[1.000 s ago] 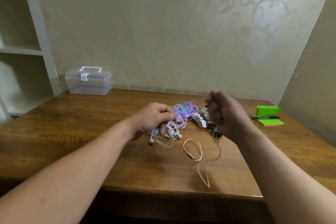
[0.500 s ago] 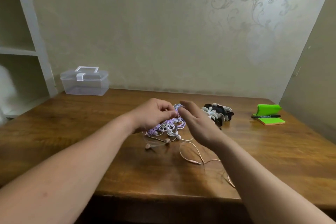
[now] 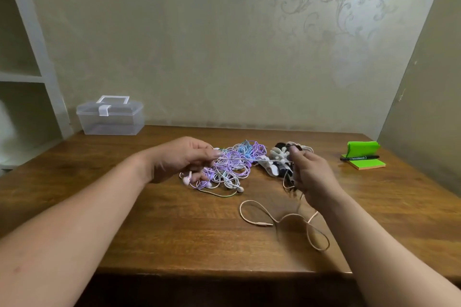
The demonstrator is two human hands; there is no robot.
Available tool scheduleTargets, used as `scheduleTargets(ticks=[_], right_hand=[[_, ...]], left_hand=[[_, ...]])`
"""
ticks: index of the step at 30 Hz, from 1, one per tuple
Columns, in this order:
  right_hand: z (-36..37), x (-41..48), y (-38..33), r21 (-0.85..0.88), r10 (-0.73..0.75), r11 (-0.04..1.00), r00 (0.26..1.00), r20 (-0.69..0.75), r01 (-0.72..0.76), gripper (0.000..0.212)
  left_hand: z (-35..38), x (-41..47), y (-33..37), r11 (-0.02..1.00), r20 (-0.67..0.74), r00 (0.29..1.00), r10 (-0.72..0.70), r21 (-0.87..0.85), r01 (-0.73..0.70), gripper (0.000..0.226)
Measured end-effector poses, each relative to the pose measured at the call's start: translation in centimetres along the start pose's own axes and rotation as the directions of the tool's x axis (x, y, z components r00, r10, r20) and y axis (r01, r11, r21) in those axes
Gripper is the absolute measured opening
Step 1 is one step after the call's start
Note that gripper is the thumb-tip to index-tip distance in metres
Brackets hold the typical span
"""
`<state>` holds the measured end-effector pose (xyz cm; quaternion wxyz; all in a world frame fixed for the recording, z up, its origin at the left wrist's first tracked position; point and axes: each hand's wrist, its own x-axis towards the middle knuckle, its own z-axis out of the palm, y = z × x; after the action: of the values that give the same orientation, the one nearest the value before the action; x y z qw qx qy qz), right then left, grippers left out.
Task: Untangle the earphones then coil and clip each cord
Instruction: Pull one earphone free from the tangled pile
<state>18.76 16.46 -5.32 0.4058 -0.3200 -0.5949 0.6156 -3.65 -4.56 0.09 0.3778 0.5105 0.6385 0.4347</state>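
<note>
Head cam: left hand [image 3: 184, 157] pinches a pale cord [image 3: 259, 223] right over the earphone tangle [image 3: 232, 167]. Right hand [image 3: 311, 177], just right of the tangle, grips it too, so it's taut between them. The slack loops on the table [image 3: 174, 232] in front of the tangle. Clip pile [image 3: 278, 157] sits just right of it, clear box [image 3: 111, 117] back-left.

Clear box [image 3: 111, 119] stands far left, black marker [image 3: 360, 157] on green notes [image 3: 369, 164].
</note>
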Motion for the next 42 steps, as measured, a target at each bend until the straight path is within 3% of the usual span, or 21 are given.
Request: scheduleTargets(ticks=[2, 3, 4, 5, 6, 7, 9, 10, 13, 17, 21, 24, 28, 30, 31, 33, 35, 36, 39, 42], right_hand=[[-0.5, 0.0, 0.3, -0.383, -0.072, 0.920, 0.996, 0.052, 0.086, 0.039], [-0.4, -0.3, 0.3, -0.621, -0.146, 0.760, 0.981, 0.125, 0.192, 0.042], [0.1, -0.7, 0.1, -0.751, -0.213, 0.583, 0.950, 0.227, 0.310, 0.044], [1.1, -1.4, -0.4, -0.768, -0.272, 0.487, 0.908, 0.320, 0.416, 0.044], [2.5, -2.4, -1.0, -0.709, -0.302, 0.505, 0.871, 0.388, 0.492, 0.043], [4.0, -3.3, -1.7, -0.622, -0.279, 0.593, 0.855, 0.437, 0.511, 0.048], [6.4, -4.3, -2.6, -0.414, -0.127, 0.826, 0.843, 0.523, 0.382, 0.051], [6.9, -4.2, -2.5, -0.366, -0.042, 0.885, 0.831, 0.554, 0.289, 0.047], [5.6, -2.8, -2.3, -0.452, 0.015, 0.849, 0.844, 0.536, 0.272, 0.045], [2.9, -0.7, -1.4, -0.454, -0.006, 0.858, 0.888, 0.459, 0.241, 0.032], [3.4, 0.0, -0.6, -0.489, 0.013, 0.835, 0.879, 0.477, 0.254, 0.024], [4.3, 0.6, -1.2, -0.503, 0.013, 0.829, 0.889, 0.458, 0.246, 0.023], [4.7, 1.4, -2.0, -0.667, -0.087, 0.638, 0.896, 0.435, 0.385, 0.033], [4.4, 1.8, -2.5, -0.689, -0.195, 0.595, 0.906, 0.374, 0.413, 0.039], [4.4, 2.0, -2.6, -0.670, -0.227, 0.607, 0.901, 0.370, 0.428, 0.039], [4.8, 1.9, -2.5, -0.542, -0.183, 0.736, 0.891, 0.415, 0.404, 0.033], [5.4, 1.6, -2.0, -0.362, 0.010, 0.916, 0.890, 0.456, 0.175, 0.046], [5.4, 1.5, -1.7, -0.323, 0.099, 0.944, 0.877, 0.471, 0.067, 0.053], [4.3, 2.1, -1.3, -0.386, 0.175, 0.922, 0.840, 0.513, 0.044, 0.048], [3.2, 3.0, -1.5, -0.417, 0.058, 0.884, 0.836, 0.545, 0.210, 0.029]], left_hand=[[0.0, 0.3, 0.4, 1.000, -0.046, 0.999, 0.015, 0.020, -0.015, 0.028], [0.3, 0.5, 0.7, 0.998, -0.072, 0.997, 0.029, 0.066, -0.025, 0.026], [0.7, 0.8, 0.8, 0.993, -0.087, 0.995, 0.047, 0.115, -0.037, 0.024], [1.2, 1.2, 1.0, 0.986, -0.085, 0.995, 0.058, 0.162, -0.043, 0.021], [1.9, 1.5, 1.1, 0.981, -0.074, 0.995, 0.061, 0.191, -0.046, 0.019], [2.6, 1.9, 1.3, 0.978, -0.062, 0.996, 0.063, 0.205, -0.049, 0.016], [3.8, 2.7, 1.5, 0.968, -0.056, 0.995, 0.083, 0.242, -0.067, 0.016], [4.2, 3.1, 1.6, 0.959, -0.068, 0.993, 0.100, 0.271, -0.078, 0.020], [3.5, 3.6, 0.9, 0.962, -0.098, 0.991, 0.087, 0.266, -0.059, 0.012], [3.1, 4.3, -1.1, 0.976, -0.039, 0.999, 0.014, 0.217, -0.005, 0.024], [4.9, 6.7, -1.9, 0.948, -0.116, 0.986, 0.119, 0.308, -0.079, 0.019], [6.4, 8.4, -2.0, 0.913, -0.096, 0.976, 0.194, 0.381, -0.144, 0.016], [7.1, 9.1, -2.2, 0.839, -0.027, 0.976, 0.216, 0.516, -0.172, 0.024], [7.0, 8.9, -1.9, 0.784, -0.006, 0.978, 0.207, 0.599, -0.162, 0.029], [6.9, 8.8, -1.7, 0.756, 0.000, 0.977, 0.213, 0.633, -0.164, 0.027], [6.5, 8.7, -1.1, 0.740, -0.005, 0.970, 0.245, 0.647, -0.184, 0.015], [6.2, 8.5, -0.4, 0.755, -0.053, 0.958, 0.282, 0.628, -0.188, 0.007], [5.9, 8.4, -0.3, 0.757, -0.085, 0.947, 0.311, 0.624, -0.193, 0.008], [5.2, 7.8, -0.7, 0.770, -0.211, 0.901, 0.378, 0.613, -0.180, 0.014], [4.6, 7.0, -0.8, 0.861, -0.206, 0.955, 0.215, 0.501, -0.086, 0.014]])
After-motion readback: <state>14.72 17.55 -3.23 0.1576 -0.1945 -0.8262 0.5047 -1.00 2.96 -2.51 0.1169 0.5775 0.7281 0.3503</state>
